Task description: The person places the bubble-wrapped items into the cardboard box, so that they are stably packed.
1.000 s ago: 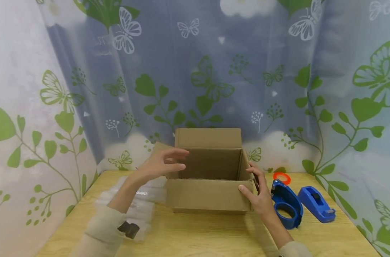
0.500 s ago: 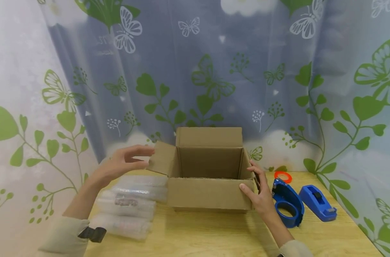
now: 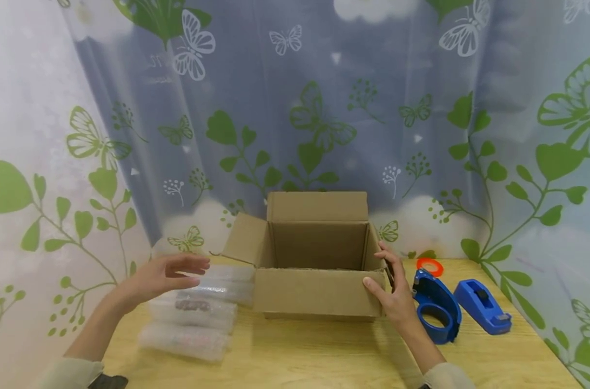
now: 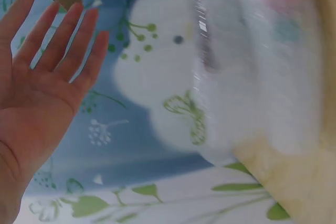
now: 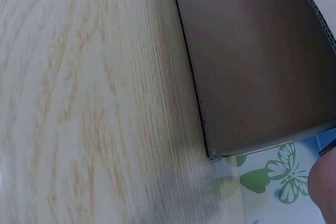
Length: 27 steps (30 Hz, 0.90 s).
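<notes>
An open cardboard box (image 3: 319, 292) stands on the wooden table in the head view, its back flap raised, left flap spread outward and front flap hanging down. My right hand (image 3: 397, 300) grips its right front corner, thumb on the front flap and fingers along the right side. In the right wrist view the box's side (image 5: 257, 66) shows, with only part of a finger at the edge. My left hand (image 3: 161, 278) is in the air left of the box, fingers spread in the left wrist view and holding nothing. Below it lie several bubble-wrapped rolls (image 3: 188, 340), their contents blurred by the wrap.
Right of the box sit a blue tape gun (image 3: 438, 313), a blue tape dispenser (image 3: 482, 305) and an orange ring (image 3: 430, 267). A patterned curtain (image 3: 319, 108) closes off the back and sides of the table (image 3: 314, 356).
My left hand has moved left and down from over the box, past the left flap, which now lies spread outward. The right hand has stayed at the box's right corner.
</notes>
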Each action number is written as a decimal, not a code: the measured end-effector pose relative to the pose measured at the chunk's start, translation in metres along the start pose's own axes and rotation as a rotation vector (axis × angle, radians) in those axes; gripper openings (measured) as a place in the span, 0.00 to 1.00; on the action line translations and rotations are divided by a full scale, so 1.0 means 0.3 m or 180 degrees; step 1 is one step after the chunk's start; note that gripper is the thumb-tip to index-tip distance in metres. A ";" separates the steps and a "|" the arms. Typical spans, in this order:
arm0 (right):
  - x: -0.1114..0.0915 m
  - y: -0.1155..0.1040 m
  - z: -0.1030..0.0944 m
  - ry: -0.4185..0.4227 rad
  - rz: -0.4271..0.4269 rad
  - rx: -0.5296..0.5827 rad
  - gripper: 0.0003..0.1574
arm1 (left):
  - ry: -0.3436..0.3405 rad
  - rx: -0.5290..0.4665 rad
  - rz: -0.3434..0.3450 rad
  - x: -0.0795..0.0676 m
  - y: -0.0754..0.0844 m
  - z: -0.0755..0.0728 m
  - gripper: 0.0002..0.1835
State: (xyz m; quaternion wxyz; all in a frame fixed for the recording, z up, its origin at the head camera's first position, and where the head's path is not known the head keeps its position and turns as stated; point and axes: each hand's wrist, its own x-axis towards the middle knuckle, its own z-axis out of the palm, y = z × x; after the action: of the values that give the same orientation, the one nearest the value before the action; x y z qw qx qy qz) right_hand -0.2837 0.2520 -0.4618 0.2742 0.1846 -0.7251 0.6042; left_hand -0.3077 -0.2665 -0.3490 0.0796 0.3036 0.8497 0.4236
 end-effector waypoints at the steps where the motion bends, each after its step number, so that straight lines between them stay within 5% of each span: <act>1: 0.001 0.002 0.001 -0.0002 0.0002 0.0011 0.33 | -0.0077 -0.0062 -0.0041 -0.015 -0.016 -0.001 0.23; 9: 0.000 0.001 0.002 0.0006 -0.0005 0.0035 0.33 | -0.0380 -0.0402 -0.0429 -0.125 -0.128 0.007 0.22; 27: -0.001 -0.001 -0.003 -0.0005 0.0031 0.0040 0.33 | -0.0639 -0.0553 -0.0361 -0.210 -0.338 0.084 0.20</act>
State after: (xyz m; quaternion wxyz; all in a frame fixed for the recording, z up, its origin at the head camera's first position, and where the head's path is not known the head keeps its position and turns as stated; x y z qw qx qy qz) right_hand -0.2832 0.2528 -0.4617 0.2695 0.1832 -0.7224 0.6099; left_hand -0.2926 -0.3325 -0.4504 0.2140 0.2879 0.8134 0.4580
